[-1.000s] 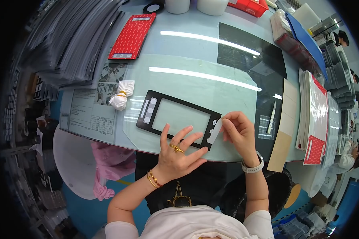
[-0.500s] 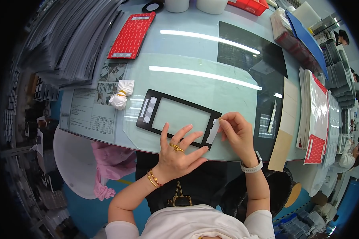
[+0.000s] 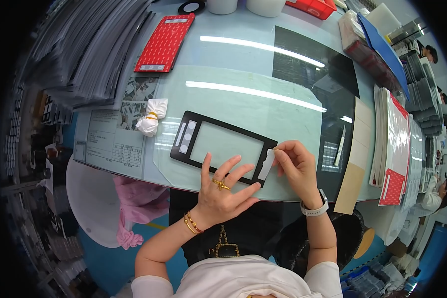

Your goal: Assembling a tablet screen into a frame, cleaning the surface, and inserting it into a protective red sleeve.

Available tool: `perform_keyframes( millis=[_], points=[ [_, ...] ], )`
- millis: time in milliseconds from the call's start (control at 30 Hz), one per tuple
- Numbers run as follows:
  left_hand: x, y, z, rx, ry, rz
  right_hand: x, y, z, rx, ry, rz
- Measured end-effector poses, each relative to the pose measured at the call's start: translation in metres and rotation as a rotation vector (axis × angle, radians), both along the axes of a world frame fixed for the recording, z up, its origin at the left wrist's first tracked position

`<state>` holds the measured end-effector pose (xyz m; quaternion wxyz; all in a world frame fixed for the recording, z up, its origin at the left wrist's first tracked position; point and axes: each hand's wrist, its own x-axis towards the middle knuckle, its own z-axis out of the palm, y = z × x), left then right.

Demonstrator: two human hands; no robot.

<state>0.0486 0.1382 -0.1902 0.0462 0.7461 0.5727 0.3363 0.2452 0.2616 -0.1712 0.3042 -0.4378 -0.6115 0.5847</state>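
A black rectangular frame panel [image 3: 194, 135] with a clear window lies slightly slanted on the glass-topped table. White pieces with round shapes sit at its left end. At its right end is a white adhesive strip [image 3: 266, 165]. My left hand [image 3: 225, 191] rests over the panel's near edge with fingers spread, fingertips on the frame and window. My right hand [image 3: 297, 164] pinches the upper end of the white strip between thumb and forefinger, at the panel's right corner. Its other fingers are curled.
A white cloth bundle [image 3: 153, 117] lies left of the panel. Behind it is a red patterned panel [image 3: 165, 43], beside tall stacks of sheets [image 3: 92, 54]. A slim cutter knife [image 3: 339, 145] and a beige board strip [image 3: 353, 159] lie right, before stacked sheets [image 3: 384, 136].
The panel and both hands have shifted very slightly to the right. The right hand keeps its pinch at the strip's upper end.
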Motion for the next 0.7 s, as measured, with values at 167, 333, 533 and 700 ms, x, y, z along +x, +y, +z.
perform_keyframes(
  millis=[167, 333, 533, 700],
  points=[
    [0.0002, 0.0001, 0.0001, 0.001, -0.006, 0.000, -0.0016, -0.0002, 0.0017, 0.013, -0.014, 0.012],
    [0.0003, 0.0002, 0.0005, 0.000, 0.000, 0.003, -0.0028, -0.0003, 0.0031, 0.027, -0.043, 0.016],
    [0.0004, 0.0002, 0.0005, -0.001, 0.001, 0.003, -0.0035, -0.0001, 0.0038, 0.047, -0.077, 0.009],
    [0.0001, 0.0002, 0.0005, -0.003, 0.003, 0.001, -0.0038, 0.0001, 0.0034, 0.052, -0.075, 0.003]
  ],
)
